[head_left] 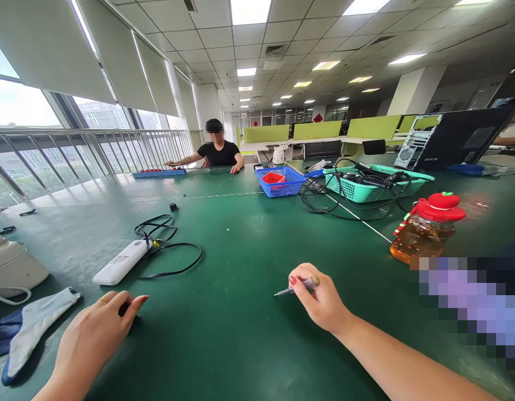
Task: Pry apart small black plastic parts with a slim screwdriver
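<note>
While the left grip (92, 331) half-curls, the right (323, 301) pinches a pointed tool (312, 282).

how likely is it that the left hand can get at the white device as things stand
Probably yes: the left hand is close to the white device, with nothing visible between them; the black cable loops out from its far end.

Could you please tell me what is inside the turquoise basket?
Tangled black cables lie in the turquoise basket, some hanging over its rim. Whatever lies beneath the pile is covered.
</note>
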{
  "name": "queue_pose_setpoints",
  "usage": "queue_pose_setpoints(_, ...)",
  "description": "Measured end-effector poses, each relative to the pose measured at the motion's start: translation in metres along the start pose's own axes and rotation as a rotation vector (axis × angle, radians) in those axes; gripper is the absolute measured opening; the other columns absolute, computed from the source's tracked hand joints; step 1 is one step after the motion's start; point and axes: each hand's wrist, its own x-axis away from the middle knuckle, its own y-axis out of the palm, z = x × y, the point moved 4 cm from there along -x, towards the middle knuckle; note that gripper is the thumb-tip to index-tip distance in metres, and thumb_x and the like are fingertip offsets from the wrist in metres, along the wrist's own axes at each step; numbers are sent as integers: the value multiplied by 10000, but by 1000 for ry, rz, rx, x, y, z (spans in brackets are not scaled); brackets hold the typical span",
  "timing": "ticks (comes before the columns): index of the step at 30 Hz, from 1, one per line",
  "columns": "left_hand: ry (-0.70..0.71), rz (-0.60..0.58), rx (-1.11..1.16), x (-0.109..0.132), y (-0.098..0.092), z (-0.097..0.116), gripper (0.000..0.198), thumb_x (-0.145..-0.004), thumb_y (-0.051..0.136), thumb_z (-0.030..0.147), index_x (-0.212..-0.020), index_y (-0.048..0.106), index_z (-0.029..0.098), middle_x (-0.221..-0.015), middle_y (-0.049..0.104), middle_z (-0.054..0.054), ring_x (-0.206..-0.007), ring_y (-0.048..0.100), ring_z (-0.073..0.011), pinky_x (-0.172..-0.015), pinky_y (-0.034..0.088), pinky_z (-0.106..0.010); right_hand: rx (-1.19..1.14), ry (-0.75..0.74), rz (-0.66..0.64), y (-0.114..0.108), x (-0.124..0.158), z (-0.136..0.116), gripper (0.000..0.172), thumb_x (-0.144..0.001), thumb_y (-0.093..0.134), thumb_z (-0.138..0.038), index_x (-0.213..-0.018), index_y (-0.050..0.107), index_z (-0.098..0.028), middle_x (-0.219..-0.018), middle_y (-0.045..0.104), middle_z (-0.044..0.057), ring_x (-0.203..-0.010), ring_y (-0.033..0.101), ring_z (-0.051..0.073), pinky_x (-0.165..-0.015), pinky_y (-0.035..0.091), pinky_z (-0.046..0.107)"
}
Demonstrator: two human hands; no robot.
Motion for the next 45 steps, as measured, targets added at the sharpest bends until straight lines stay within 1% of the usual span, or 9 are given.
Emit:
queue_pose_setpoints(4, -76, -65, 51, -5, -1, -7, 431, -878, 327, 562, -807, 611, 245, -853, 689, -64, -710, 615, -213, -608, 395, -295, 5, -7, 5, 0, 0, -1, 307, -967, 401, -277, -681, 499, -225, -619, 575, -2, -647, 531, 159, -618, 444, 274)
queue_pose_setpoints(10, -102, 3, 197, -10, -5, -20, 526, -869, 162, 487, -748, 609, 239, -674, 652, -49, -643, 580, -214, -620, 406, -299, 10, 0, 1, 0, 2, -2, 309, -972, 394, -289, -686, 493, -227, -631, 587, 0, -644, 534, 158, -614, 449, 273)
queue_pose_setpoints(14, -76, 8, 223, -8, -5, -19, 549, -877, 154, 472, -798, 643, 235, -659, 647, -42, -618, 575, -208, -607, 403, -290, 11, 14, 0, 0, 2, 0, 310, -973, 395, -299, -689, 499, -229, -637, 593, 4, -646, 542, 162, -613, 452, 274)
queue_pose_setpoints(21, -114, 2, 91, -7, -10, -17, 397, -858, 375, 497, -915, 680, 248, -915, 722, -64, -792, 622, -231, -646, 417, -287, 8, 17, 0, 0, 2, 0, 309, -971, 397, -296, -684, 493, -231, -632, 584, -4, -646, 543, 160, -618, 450, 267)
queue_pose_setpoints(25, -136, 14, 23, -4, -14, -14, 415, -876, 349, 523, -815, 667, 264, -934, 711, -48, -820, 624, -227, -654, 419, -291, 12, 12, 3, 0, 1, 0, 305, -971, 396, -294, -687, 486, -231, -633, 583, -6, -638, 537, 157, -612, 448, 265)
queue_pose_setpoints(30, -166, -63, -52, -2, -13, -11, 411, -895, 370, 520, -876, 692, 266, -1058, 696, -55, -909, 638, -239, -678, 431, -298, 9, 11, 2, 0, 1, 0, 308, -973, 393, -298, -688, 487, -230, -631, 584, -3, -641, 537, 157, -612, 449, 267)
queue_pose_setpoints(33, -132, -82, -141, -1, -12, -13, 452, -926, 317, 506, -910, 704, 273, -1028, 709, -62, -861, 643, -248, -670, 419, -314, 8, 15, 1, 1, 2, 0, 313, -975, 391, -303, -686, 488, -230, -632, 585, 3, -648, 539, 162, -614, 450, 274)
queue_pose_setpoints(38, -74, -26, -239, 1, -12, -18, 569, -949, 188, 481, -778, 677, 244, -882, 713, -91, -757, 628, -261, -607, 376, -323, 7, 19, -5, 1, 2, 0, 322, -978, 381, -312, -685, 489, -231, -628, 583, 7, -642, 532, 166, -618, 453, 291)
queue_pose_setpoints(45, -62, -57, -259, -1, -17, -7, 508, -949, 224, 436, -721, 633, 239, -836, 711, -69, -708, 611, -237, -599, 352, -318, 2, 19, -5, 0, 1, -2, 320, -973, 386, -315, -686, 501, -233, -632, 592, 10, -644, 545, 171, -617, 461, 296)
